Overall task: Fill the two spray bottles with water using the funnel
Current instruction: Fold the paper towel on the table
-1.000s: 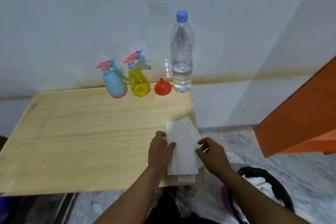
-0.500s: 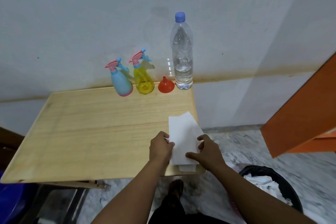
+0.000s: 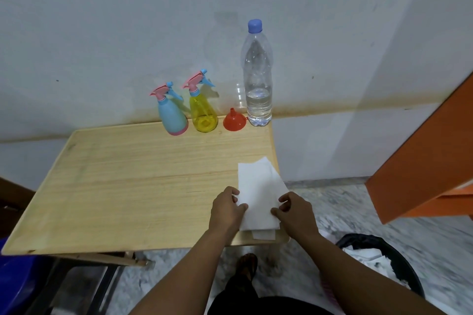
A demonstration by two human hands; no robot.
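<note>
Both hands hold a white paper towel (image 3: 258, 197) at the near right corner of the wooden table (image 3: 128, 186). The left hand (image 3: 226, 208) pinches its left side, and the right hand (image 3: 294, 211) pinches its right side.

Along the far edge stand the blue spray bottle (image 3: 171, 115), the yellow spray bottle (image 3: 202, 110), the red funnel (image 3: 234, 120) and the water bottle (image 3: 257, 79), all capped.

Filling hasn't started, I think. Next, put the towel down and unscrew a sprayer top.

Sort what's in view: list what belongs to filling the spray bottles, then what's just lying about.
For the job:
blue spray bottle
yellow spray bottle
red funnel
water bottle

Lying about:
white paper sheets, held by the left hand and right hand
black bin
wooden table
</note>
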